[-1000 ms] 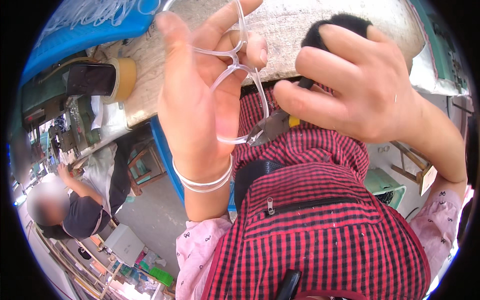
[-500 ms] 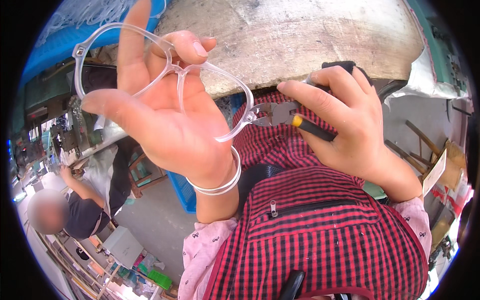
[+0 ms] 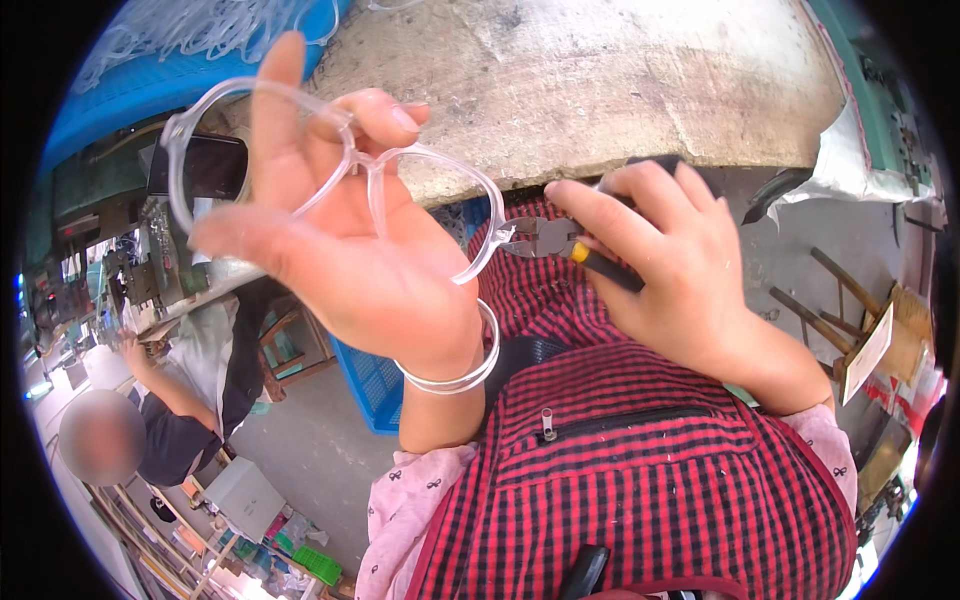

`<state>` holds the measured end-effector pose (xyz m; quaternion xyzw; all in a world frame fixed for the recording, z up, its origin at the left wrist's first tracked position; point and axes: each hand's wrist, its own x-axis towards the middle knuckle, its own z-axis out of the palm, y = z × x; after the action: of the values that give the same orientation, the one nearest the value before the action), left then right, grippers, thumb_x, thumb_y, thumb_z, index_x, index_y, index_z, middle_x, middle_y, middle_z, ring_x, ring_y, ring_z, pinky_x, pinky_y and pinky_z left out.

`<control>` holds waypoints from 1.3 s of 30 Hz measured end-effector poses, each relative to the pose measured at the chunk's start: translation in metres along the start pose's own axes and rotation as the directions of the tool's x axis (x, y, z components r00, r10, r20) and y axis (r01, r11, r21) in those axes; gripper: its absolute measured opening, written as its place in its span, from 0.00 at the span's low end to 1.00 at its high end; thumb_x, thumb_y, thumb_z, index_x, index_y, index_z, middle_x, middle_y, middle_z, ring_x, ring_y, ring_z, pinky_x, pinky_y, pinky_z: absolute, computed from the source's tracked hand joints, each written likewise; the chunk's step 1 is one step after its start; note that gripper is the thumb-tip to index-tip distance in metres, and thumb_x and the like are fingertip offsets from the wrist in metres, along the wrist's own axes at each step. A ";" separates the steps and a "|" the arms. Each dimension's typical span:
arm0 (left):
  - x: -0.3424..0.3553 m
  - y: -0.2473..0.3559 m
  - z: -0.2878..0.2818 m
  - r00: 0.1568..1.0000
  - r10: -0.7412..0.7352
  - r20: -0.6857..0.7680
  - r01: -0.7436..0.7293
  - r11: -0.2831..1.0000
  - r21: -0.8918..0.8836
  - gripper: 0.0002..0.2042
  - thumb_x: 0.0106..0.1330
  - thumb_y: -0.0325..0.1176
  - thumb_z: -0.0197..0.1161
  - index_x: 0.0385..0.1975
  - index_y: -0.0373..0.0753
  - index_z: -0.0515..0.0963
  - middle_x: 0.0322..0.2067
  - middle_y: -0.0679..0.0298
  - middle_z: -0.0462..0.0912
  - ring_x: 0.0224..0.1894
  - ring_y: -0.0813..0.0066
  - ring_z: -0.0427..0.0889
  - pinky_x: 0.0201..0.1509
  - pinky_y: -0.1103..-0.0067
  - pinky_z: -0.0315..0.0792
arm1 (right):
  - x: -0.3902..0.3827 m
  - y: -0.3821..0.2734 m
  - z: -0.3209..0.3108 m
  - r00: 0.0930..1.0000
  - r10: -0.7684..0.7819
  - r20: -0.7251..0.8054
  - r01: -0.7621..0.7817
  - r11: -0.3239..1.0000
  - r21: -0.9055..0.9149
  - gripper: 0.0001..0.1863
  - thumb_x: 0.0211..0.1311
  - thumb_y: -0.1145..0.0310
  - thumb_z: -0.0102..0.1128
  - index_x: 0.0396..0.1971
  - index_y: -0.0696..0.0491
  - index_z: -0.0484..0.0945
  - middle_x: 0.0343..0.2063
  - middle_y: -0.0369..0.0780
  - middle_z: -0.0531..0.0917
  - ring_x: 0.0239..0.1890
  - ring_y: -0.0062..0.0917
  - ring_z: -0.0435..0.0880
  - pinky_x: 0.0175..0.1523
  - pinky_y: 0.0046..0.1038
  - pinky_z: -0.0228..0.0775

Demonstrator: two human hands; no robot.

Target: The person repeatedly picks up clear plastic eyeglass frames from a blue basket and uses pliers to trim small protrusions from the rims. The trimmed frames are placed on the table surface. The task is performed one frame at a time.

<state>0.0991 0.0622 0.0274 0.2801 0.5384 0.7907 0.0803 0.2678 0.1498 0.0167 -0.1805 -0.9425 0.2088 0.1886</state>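
Observation:
My left hand holds a clear plastic eyeglass frame by one side, its palm turned up and fingers curled and stretched around the rims. No lenses can be made out in it. My right hand is wrapped round a pair of cutting pliers with black and yellow handles. The pliers' jaw tips meet the frame's right outer corner, where a small hinge piece sits. Whether the jaws bite on that piece cannot be made out. White bangles circle my left wrist.
A worn wooden worktop lies just beyond my hands. At far left, a blue basket holds many clear frames. A dark phone-like slab is behind my left hand. Another person works at left; a wooden stool stands right.
Both hands have shifted slightly down, the left one a little to the right and the right one to the left. The pliers stay at the frame's corner.

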 end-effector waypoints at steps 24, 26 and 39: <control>0.010 -0.005 -0.001 0.765 -0.537 0.355 0.639 0.704 -0.310 0.41 0.75 0.66 0.34 0.68 0.29 0.63 0.33 0.61 0.81 0.34 0.70 0.78 0.50 0.69 0.75 | 0.020 0.027 -0.027 0.981 -0.196 0.004 0.188 0.948 0.256 0.30 0.33 0.78 0.69 0.46 0.50 0.84 0.28 0.37 0.77 0.30 0.33 0.76 0.36 0.33 0.67; 0.002 -0.008 -0.006 0.717 -0.559 0.416 0.697 0.589 -0.410 0.41 0.75 0.66 0.34 0.68 0.31 0.64 0.34 0.59 0.82 0.32 0.70 0.78 0.48 0.69 0.76 | 0.026 0.024 -0.027 0.992 -0.115 -0.058 0.126 0.962 0.241 0.28 0.37 0.80 0.69 0.47 0.50 0.84 0.29 0.38 0.78 0.32 0.34 0.78 0.38 0.33 0.68; -0.035 0.019 0.027 0.722 -0.588 0.365 0.682 0.696 -0.226 0.43 0.73 0.70 0.23 0.73 0.40 0.56 0.23 0.64 0.75 0.28 0.75 0.72 0.42 0.79 0.69 | 0.057 0.014 -0.028 0.960 -0.155 -0.232 0.091 0.960 -0.266 0.31 0.37 0.71 0.71 0.50 0.39 0.84 0.32 0.34 0.77 0.32 0.33 0.76 0.33 0.34 0.69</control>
<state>0.1458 0.0609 0.0388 0.1593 0.4391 0.7492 0.4695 0.2344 0.1945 0.0498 -0.1686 -0.9394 0.0501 0.2944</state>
